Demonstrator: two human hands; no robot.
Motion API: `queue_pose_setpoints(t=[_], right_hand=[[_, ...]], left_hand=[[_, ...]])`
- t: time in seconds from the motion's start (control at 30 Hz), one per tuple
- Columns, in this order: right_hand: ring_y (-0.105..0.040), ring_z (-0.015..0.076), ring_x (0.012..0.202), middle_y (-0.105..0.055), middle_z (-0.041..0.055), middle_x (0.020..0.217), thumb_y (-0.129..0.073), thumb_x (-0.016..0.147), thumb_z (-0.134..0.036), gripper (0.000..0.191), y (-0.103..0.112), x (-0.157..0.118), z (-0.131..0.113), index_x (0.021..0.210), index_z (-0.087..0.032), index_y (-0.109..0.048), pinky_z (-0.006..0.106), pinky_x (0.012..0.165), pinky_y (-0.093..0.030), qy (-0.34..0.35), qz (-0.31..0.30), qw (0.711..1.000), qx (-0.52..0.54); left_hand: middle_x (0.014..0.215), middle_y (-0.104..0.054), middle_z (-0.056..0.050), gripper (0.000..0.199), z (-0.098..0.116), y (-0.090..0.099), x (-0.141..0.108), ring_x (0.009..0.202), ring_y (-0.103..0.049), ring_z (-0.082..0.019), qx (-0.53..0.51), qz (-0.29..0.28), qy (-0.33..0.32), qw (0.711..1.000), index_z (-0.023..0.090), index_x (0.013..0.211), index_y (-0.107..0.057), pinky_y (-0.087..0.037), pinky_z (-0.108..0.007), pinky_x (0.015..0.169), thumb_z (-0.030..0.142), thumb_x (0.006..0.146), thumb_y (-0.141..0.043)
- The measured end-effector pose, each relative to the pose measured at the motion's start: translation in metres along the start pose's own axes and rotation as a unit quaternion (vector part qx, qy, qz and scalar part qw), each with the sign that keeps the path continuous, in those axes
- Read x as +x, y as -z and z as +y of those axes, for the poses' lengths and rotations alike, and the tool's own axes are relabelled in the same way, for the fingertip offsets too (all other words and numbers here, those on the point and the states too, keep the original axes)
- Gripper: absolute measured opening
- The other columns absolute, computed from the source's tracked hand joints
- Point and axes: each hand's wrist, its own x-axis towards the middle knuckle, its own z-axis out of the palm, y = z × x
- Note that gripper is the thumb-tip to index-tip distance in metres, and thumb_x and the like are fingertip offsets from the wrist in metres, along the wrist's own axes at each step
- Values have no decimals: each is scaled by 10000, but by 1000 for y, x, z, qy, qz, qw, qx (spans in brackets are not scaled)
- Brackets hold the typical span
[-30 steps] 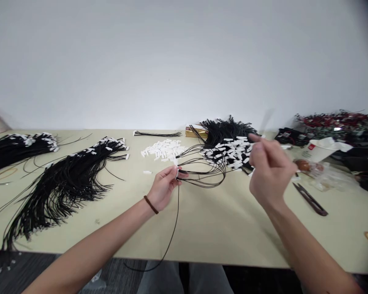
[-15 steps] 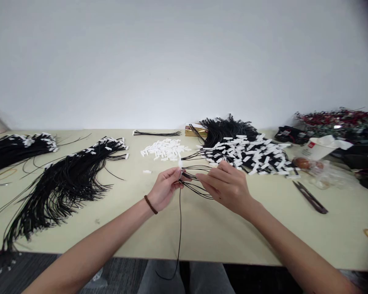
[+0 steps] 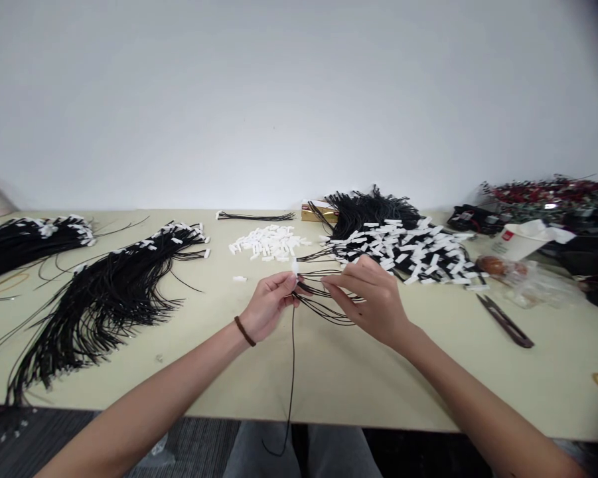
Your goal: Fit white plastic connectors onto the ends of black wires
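My left hand (image 3: 275,302) pinches a white plastic connector (image 3: 295,267) between thumb and fingers, held above the table's middle. Several thin black wires (image 3: 323,311) fan out from it to the right. One loose black wire (image 3: 293,358) hangs down from the left fingertips past the table edge, over my lap. My right hand (image 3: 371,299) is closed, thumb against fingertips, on the black wires a short way right of the connector. How many wires it grips is hidden by the fingers.
Loose white connectors (image 3: 267,243) lie behind my hands. Beyond the right hand is a heap of wired connectors (image 3: 413,249); black wire bundles (image 3: 109,292) spread at left. Thread snips (image 3: 505,321), a paper cup (image 3: 520,240) and a plastic bag (image 3: 547,282) sit at right.
My right hand has shifted slightly, its fingers a little more raised over the wires. The left hand keeps its pinch on the connector, and the hanging wire's lower end has swung slightly right.
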Motion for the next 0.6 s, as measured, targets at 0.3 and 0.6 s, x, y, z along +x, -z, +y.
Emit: queue_pose_setpoints(t=[0.3,0.6], right_hand=[[-389,113,587,-553,0,593,-575,785,-141,78,-11,-3,-8,742,-179,-627,245,561,-335,-19,26,999,4],[-411,122,617,-571,8,608,-576,780,-122,81,-13,-3,-10,744,-175,-625,249,579,-387,-11,28,1000,-7]], left_hand=[[655,-607,-40,245,-2,-2,-2,590,-514,-95,28,-24,0,999,114,699,-646,-368,-200,505,358,695,-672],[687,-626,-64,267,-3,-7,-5,622,-537,-122,51,-29,-9,998,106,754,-660,-403,-221,517,370,716,-645]])
